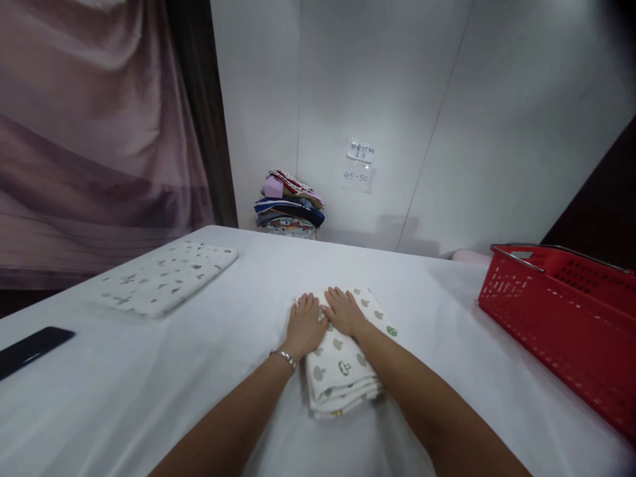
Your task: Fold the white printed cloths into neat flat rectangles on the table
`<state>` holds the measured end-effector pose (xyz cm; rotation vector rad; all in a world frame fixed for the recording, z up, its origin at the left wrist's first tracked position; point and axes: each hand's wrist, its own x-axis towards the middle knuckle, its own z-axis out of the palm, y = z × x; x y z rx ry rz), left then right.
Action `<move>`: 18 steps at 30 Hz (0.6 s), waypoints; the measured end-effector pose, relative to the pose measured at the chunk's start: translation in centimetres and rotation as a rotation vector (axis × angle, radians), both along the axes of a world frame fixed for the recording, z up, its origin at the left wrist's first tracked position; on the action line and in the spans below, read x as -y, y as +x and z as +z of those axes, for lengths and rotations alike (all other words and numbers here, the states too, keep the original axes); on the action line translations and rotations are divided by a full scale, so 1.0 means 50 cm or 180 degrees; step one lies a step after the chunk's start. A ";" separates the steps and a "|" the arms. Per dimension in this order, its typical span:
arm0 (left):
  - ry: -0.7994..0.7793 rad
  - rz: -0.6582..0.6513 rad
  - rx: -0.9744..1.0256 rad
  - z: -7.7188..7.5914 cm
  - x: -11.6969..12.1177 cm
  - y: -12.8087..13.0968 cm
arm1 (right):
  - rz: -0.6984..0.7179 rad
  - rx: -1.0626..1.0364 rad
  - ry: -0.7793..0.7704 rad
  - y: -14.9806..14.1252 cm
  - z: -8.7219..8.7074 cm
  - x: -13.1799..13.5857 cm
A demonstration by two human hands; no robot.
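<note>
Both hands, left point(305, 326) and right point(344, 310), fingers slightly spread, are lying on the far half of the folded cloth point(339, 358) midway across the counter point(248, 291), its soft, seemingly light layers probably inviting a two-handed grip beneath opposite sides.

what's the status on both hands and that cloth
Both hands open, resting on folded cloth. Cloth lies folded in layers on table. Red basket to the right, apart from cloth.
</note>
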<state>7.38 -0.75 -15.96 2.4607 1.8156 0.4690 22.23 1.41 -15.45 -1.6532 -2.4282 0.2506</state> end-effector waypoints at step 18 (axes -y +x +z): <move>-0.0240 0.0072 0.0260 0.015 0.007 0.003 | -0.0799 -0.0026 -0.0485 0.104 0.062 0.058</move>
